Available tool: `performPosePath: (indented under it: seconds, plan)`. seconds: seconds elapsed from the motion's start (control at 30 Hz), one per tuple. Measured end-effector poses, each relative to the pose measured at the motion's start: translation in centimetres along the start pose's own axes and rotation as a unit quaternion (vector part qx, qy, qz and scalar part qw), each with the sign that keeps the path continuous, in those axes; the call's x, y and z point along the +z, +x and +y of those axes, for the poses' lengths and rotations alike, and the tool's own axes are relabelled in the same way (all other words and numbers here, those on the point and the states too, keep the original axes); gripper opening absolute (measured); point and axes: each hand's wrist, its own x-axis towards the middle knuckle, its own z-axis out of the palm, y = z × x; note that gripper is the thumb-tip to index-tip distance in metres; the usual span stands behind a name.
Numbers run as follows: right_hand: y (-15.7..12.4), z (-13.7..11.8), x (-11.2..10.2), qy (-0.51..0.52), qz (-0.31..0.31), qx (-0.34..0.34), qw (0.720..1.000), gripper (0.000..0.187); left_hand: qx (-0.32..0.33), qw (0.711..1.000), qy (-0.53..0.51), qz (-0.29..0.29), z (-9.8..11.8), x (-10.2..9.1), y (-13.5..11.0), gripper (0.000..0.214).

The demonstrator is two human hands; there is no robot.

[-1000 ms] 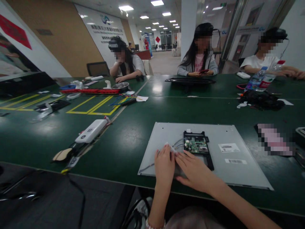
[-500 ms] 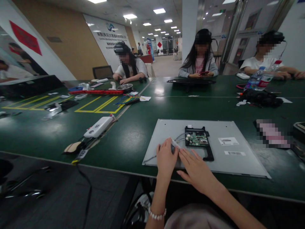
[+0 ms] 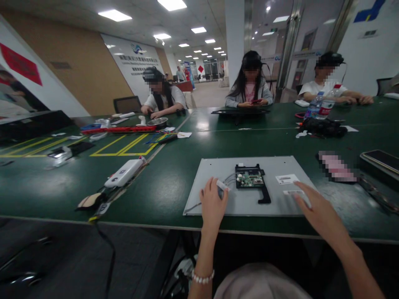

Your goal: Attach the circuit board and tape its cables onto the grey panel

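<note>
A flat grey panel (image 3: 199, 170) lies on the table in front of me. Fixed on it is a black bracket (image 3: 264, 195) with a green circuit board (image 3: 249, 179), and thin grey cables (image 3: 229, 177) run left from the board. My left hand (image 3: 213, 203) rests on the panel's left part, fingers curled round a small dark piece with a white strip (image 3: 222, 185) at the cable ends; its kind is partly hidden. Above the panel's right edge, near two white labels (image 3: 286, 179), my right hand (image 3: 321, 211) is open with fingers apart, holding nothing.
To the right lie a phone-shaped blurred item (image 3: 336, 166), a dark case (image 3: 380, 164) and glasses (image 3: 377, 193). A white power bank-like device (image 3: 124, 172) lies left. Across the table are bottles (image 3: 326, 106), a dark flat screen (image 3: 240, 112) and several seated people.
My right hand has left the cables beside my left hand and moved right, over the panel's right edge. My left hand stays at the dark piece. The camera view has shifted slightly.
</note>
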Motion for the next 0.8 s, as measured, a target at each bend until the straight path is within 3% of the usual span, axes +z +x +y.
performPosePath:
  seconds: [0.1,0.2,0.33,0.5,0.8]
  plan:
    - [-1.0,4.4,-0.8,-0.033,0.028,0.071,0.997,0.052,0.005,0.999,-0.032,0.036,0.0,-0.2,0.1,0.04]
    - [-2.0,6.3,-0.9,-0.038,0.023,0.107,0.993,0.054,0.009,0.996,-0.059,0.069,0.1,-0.4,0.1,0.038]
    - [-2.9,6.2,-0.3,-0.02,-0.007,0.103,0.994,0.056,0.018,0.994,-0.066,0.09,0.2,-0.6,-0.2,0.033]
    - [-2.7,6.2,0.1,-0.047,0.013,0.101,0.994,0.058,0.019,0.994,-0.045,0.102,0.4,-0.7,-0.6,0.033]
    - [-2.7,4.6,3.5,-0.114,-0.014,-0.019,0.993,0.055,0.047,0.991,-0.02,0.127,0.5,-0.5,-1.2,0.032]
